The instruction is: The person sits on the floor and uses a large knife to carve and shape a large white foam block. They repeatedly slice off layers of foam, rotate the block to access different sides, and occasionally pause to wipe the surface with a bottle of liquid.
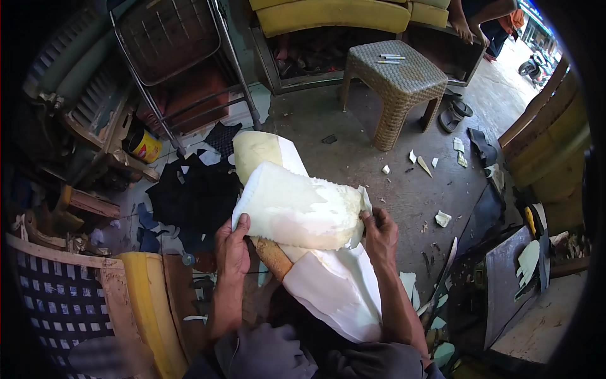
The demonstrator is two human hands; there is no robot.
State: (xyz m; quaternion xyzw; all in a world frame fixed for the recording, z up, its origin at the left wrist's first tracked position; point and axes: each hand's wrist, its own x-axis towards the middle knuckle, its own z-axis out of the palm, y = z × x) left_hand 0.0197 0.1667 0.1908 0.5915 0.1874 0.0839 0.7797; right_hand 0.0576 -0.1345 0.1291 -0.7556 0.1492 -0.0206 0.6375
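Observation:
My left hand grips the left edge of a cream foam pad that I hold across my lap. On the pad's right end, my right hand pinches the foam. The pad lies crosswise over a long white foam-covered piece that runs from the floor up toward my knees. A brown wooden end of that piece shows under the pad, just right of my left hand.
A woven stool stands ahead on the concrete floor, with a yellow sofa behind it. Dark fabric and foam scraps litter the floor. A metal chair frame stands at the far left. Another person's feet show top right.

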